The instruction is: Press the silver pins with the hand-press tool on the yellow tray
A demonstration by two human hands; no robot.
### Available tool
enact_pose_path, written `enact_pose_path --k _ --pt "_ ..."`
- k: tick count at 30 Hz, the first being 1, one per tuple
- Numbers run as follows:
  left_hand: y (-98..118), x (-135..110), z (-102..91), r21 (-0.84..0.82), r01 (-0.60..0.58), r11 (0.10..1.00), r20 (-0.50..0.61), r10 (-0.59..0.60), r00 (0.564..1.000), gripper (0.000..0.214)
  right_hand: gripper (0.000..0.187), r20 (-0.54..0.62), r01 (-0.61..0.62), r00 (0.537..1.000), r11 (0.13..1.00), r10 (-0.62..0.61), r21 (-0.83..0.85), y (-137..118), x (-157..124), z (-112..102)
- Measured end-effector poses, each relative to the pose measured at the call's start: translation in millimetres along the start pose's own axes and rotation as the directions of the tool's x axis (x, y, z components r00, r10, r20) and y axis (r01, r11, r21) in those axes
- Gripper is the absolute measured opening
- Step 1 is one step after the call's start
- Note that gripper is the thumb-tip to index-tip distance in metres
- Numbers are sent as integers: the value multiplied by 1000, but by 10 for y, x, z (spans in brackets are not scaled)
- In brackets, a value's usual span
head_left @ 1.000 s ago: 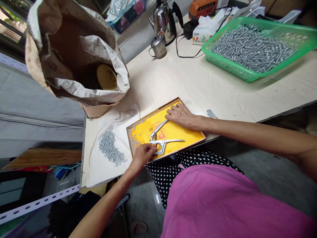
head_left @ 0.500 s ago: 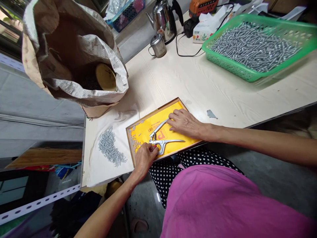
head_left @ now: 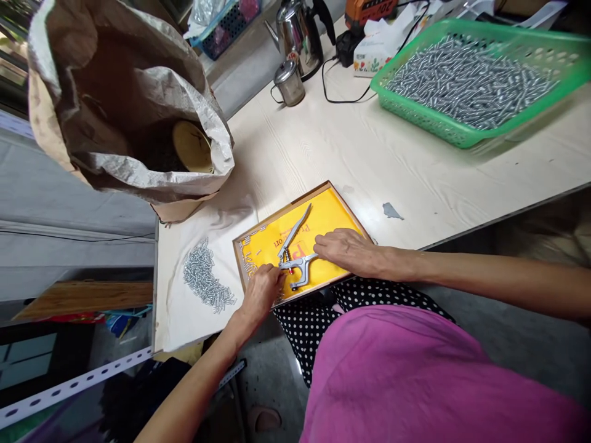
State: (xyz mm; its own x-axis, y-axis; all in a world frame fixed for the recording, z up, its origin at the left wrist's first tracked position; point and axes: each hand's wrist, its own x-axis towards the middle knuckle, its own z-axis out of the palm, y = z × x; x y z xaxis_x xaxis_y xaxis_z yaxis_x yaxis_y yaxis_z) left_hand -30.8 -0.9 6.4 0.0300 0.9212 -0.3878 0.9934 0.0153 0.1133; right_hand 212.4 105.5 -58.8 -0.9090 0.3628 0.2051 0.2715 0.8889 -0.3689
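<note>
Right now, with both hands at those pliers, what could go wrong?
The left hand sits at the head of the open pliers while the right hand rests on a handle: a squeeze might pinch it. The tray lies at the edge of the table and could slip off. The pile of pins beside it could scatter.

Yellow sheet [head_left: 332,212] lining the tray [head_left: 239,258]: one large red "P" legible near its middle, seen upside down; the smaller red lettering beside it is unreadable. Orange device [head_left: 364,9] at the table's [head_left: 415,178] far edge: "20" legible, remainder cut off.
</note>
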Motion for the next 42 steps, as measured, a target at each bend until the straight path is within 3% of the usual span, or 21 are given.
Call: enact_pose_path --k 5,8,10,12,14,16,21,27,37,42 --pt "-58 -81 116 -20 -118 993 -97 115 989 22 16 7 -41 999 997 42 -68 80 -17 -130" --pt "-16 -83 111 -260 7 965 -130 -42 991 15 16 24 -56 998 995 58 -85 60 -21 -147" --pt "30 -65 83 -531 162 832 -74 -235 969 15 18 15 -51 999 993 52 -103 40 -26 -133" --pt "85 -43 68 -757 281 590 64 -361 930 33 19 2 -38 999 992 39 -117 25 -31 -117" --pt "139 -26 82 -859 342 380 184 -394 900 51 20 9 -36 999 992 38 -121 14 -32 -118" --pt "186 -15 118 -886 366 285 233 -409 882 58 20 32 -52 998 991 57 -121 3 -24 -140" --pt "251 13 163 -863 383 329 229 -421 877 57 19 98 -83 991 990 95 -117 -32 25 -236" --pt "271 85 72 -811 440 385 280 -406 870 49 20 113 -97 987 985 114 -143 -56 55 -278" --pt "286 136 17 -772 464 435 338 -337 879 46 24 21 -89 996 990 92 -110 3 -62 1" --pt "266 101 81 -798 443 409 301 -366 881 50 15 68 -85 994 995 89 -61 54 -16 -192"
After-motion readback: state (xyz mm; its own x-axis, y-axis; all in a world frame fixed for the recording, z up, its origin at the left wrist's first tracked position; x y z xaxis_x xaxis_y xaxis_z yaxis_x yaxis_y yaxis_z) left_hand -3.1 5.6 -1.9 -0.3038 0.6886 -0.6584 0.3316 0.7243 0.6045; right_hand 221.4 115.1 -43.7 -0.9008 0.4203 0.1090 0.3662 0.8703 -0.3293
